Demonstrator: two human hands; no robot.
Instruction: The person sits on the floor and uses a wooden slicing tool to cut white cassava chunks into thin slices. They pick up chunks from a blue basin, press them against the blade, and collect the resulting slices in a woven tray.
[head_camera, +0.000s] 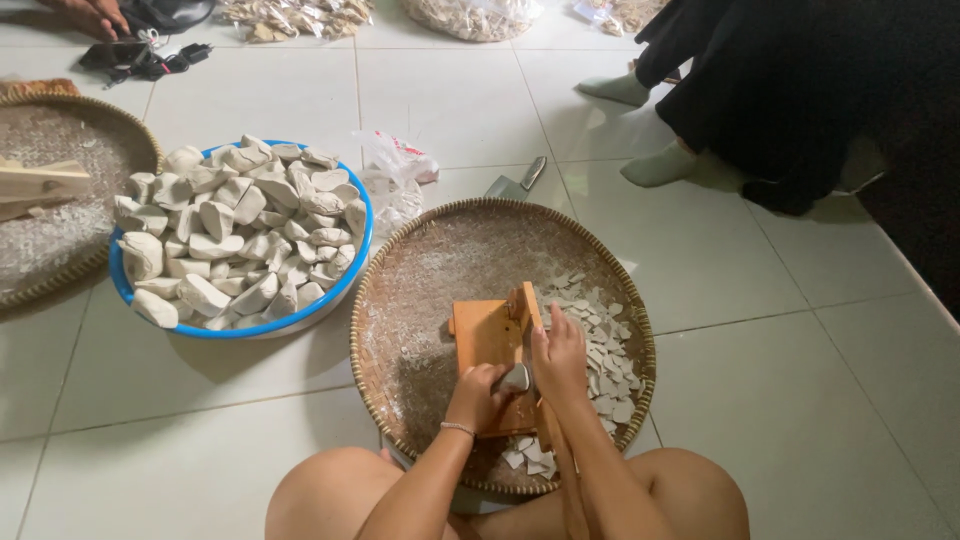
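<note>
Below me, white floor tiles (820, 400) fill most of the frame. At the upper right, a person in dark clothing (800, 90) sits with pale-socked feet on the tiles. Low in the centre lies my round woven tray (400, 300), dusted with white powder; a second woven tray (60, 230) sits at the left edge with a wooden piece on it. Between them, left of centre, stands a blue-rimmed basin (345, 280) heaped with pale white chunks (240, 230). A crumpled plastic bag (395, 175) lies just above my tray, and a metal cleaver (515, 182) rests on the tiles beside it.

On my tray sits an orange-brown wooden slicer board (485, 335) with an upright blade piece. To its right, thin white slices (600, 350) lie scattered over the weave, with a few more near the lower rim.

My left hand (478, 392) is closed, fingers curled around a small pale chunk (516, 379) and pressing it onto the board. My right hand (558, 358) is wrapped tightly around the slicer's wooden handle, just beside the chunk.
</note>
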